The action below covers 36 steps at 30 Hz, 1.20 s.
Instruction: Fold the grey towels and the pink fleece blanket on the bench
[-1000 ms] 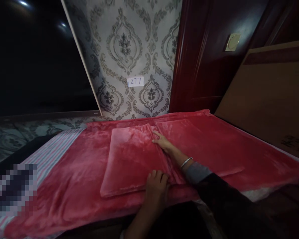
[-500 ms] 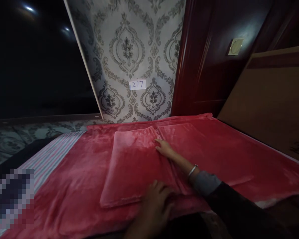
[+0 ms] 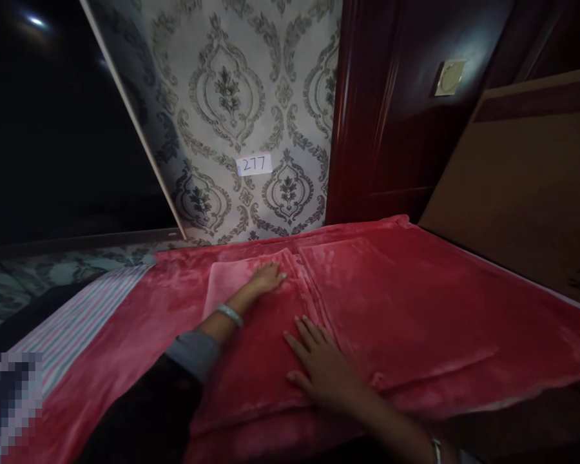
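A plush red blanket [image 3: 415,303] is spread over a low surface, with a seam-like line between a squarish folded section [image 3: 251,380] on the left and a wider layer on the right. My left hand [image 3: 267,278] rests palm down near the far edge of the folded section, its fingers pointing right. Nearer to me, my right hand [image 3: 326,367] lies open with spread fingers across the folded section's right edge. Neither hand grips anything that I can see. Each wrist wears a silver bangle.
Striped cloth [image 3: 91,309] shows along the left side. A dark screen [image 3: 62,142] stands at the back left. Behind are patterned wallpaper with a paper label [image 3: 254,164] reading 277 and a dark red door [image 3: 386,129]. A large cardboard box [image 3: 522,187] leans at the right.
My left hand has moved from the near edge to the far part of the folded section. My right hand has drawn back toward me. The view has shifted slightly right.
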{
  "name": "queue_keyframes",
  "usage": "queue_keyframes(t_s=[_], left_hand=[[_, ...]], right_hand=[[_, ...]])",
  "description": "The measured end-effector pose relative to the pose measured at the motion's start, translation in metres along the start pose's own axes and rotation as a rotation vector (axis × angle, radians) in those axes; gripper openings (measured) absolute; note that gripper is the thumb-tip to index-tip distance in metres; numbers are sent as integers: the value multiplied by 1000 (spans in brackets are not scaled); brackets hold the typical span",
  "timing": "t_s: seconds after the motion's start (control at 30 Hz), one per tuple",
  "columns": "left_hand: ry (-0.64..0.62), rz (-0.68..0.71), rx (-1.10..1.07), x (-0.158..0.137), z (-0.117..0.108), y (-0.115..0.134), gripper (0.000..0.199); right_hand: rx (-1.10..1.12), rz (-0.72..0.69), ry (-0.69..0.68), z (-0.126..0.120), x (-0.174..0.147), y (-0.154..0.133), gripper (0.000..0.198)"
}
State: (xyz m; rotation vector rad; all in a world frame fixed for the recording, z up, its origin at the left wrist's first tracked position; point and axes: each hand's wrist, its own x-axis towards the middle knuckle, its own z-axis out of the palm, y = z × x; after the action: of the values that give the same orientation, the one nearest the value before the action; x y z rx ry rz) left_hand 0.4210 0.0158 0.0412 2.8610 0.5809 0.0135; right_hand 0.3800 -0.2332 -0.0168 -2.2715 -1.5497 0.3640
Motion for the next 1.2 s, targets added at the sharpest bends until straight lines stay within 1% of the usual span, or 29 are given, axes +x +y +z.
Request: queue_keyframes(t_s=[0.07, 0.13, 0.3, 0.4, 0.53, 0.6, 0.7, 0.8, 0.87, 0.93, 1.03, 1.1, 1.13, 1.2], left_hand=[[-8, -22, 25, 23, 12, 5, 63], [-12, -27, 42, 39, 22, 8, 65], [-18, 12, 67, 67, 37, 12, 65], [-4, 45, 70, 74, 42, 12, 65], [-1, 53, 58, 74, 44, 12, 66], [-20, 47, 44, 73, 41, 13, 66], [-67, 48, 9, 70, 29, 15, 66], [-77, 58, -22, 58, 14, 15, 65], [-58, 61, -25, 42, 4, 12, 65], [-50, 65, -16, 19, -4, 4, 63], [-55, 59, 14, -23, -9, -19, 64], [1, 8, 32, -53, -8, -42, 66], [55, -46, 22, -68, -6, -54, 67], [181, -205, -52, -94, -1, -77, 64]], right_hand=[[23, 10, -2, 3, -1, 1, 74], [43, 7, -10, 6, -2, 3, 75], [80, -24, 17, 16, -6, 9, 79], [92, -39, 19, 19, -7, 13, 81], [98, -49, 18, 16, -7, 11, 79], [98, -46, 18, 13, -7, 9, 76], [72, -33, 21, 8, -6, 5, 73], [20, -30, 30, 4, -6, 2, 72], [-10, -26, 36, 3, -6, 0, 71], [-32, -22, 41, 3, -6, -1, 70], [-61, -31, 58, 4, -6, -1, 69], [-82, -44, 79, 5, -6, 0, 68], [-93, -52, 90, 6, -6, 1, 67], [-112, -61, 111, 7, -6, 2, 66]])
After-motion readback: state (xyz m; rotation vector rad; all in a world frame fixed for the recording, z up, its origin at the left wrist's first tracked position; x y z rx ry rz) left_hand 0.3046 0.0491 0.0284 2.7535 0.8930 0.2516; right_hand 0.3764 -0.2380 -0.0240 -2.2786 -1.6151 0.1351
